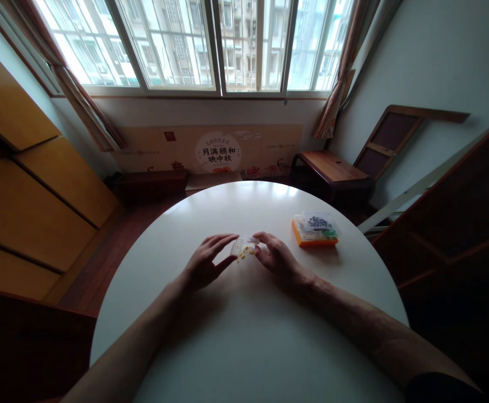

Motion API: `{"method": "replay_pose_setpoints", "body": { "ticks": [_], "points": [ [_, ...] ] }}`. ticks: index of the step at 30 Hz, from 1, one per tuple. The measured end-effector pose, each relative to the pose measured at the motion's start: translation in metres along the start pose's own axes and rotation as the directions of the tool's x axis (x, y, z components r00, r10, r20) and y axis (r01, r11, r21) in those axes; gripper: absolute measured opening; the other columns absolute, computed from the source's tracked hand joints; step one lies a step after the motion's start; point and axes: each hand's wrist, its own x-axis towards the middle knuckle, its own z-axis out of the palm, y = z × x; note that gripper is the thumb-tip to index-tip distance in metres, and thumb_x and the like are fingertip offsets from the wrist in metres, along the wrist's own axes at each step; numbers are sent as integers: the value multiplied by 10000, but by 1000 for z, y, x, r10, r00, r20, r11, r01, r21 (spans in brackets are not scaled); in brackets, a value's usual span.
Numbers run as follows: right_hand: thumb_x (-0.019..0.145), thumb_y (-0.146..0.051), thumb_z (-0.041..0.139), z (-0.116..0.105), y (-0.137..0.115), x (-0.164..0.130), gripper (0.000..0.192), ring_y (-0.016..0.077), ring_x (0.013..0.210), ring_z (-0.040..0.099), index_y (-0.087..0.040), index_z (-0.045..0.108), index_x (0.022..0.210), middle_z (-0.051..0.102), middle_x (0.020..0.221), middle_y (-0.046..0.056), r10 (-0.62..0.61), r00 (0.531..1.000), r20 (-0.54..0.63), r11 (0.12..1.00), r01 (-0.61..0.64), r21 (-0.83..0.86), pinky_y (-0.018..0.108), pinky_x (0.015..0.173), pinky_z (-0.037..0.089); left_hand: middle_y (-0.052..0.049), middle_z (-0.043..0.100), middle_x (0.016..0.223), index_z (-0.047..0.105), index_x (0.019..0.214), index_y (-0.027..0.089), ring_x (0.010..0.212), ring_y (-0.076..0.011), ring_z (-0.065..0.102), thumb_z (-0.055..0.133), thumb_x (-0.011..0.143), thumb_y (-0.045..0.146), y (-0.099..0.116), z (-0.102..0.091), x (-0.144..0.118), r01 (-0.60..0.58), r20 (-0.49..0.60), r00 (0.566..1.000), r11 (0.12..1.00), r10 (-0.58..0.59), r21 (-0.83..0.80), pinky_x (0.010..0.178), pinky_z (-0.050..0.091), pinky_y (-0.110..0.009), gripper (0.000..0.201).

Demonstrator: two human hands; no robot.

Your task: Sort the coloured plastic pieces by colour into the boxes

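Note:
A small clear plastic bag with several tiny yellow pieces in it sits at the middle of the round white table. My left hand holds its left side with thumb and fingers. From the right, my right hand pinches the bag's other edge. Both forearms rest over the tabletop.
An orange-based clear box with small dark and green parts stands on the table, right of my hands. Beyond the table are a low wooden side table, a printed board under the window, and wooden panels at left.

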Motion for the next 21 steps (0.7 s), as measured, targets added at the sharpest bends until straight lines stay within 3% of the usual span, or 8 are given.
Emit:
{"method": "replay_pose_setpoints", "body": {
  "ticks": [7,16,21],
  "points": [
    [997,-157,609,0,1,1,232,241,1026,752,-241,676,1202,788,1136,65,8,1000,-17,998,-7,61,379,930,618,-128,742,1445,609,1576,277,1299,-277,722,674,1091,362,-2,2,3,-147,85,986,987,141,67,1184,545,-484,497],
    [1107,-298,580,-4,-4,1,203,263,1029,734,-235,705,1254,768,1127,102,-50,963,-266,999,52,0,444,941,633,-132,708,1452,589,1564,292,1314,-304,700,667,1084,361,0,-1,0,5,17,1000,1000,-5,10,1122,587,-486,492],
    [1142,-320,579,-11,-12,1,198,250,980,728,-248,727,1254,797,1124,86,-104,951,-291,994,108,-2,432,905,622,-118,746,1410,621,1489,266,1286,-292,726,694,1056,336,1,5,-2,19,46,999,1000,-18,-18,1122,578,-472,444]
  ]
}}
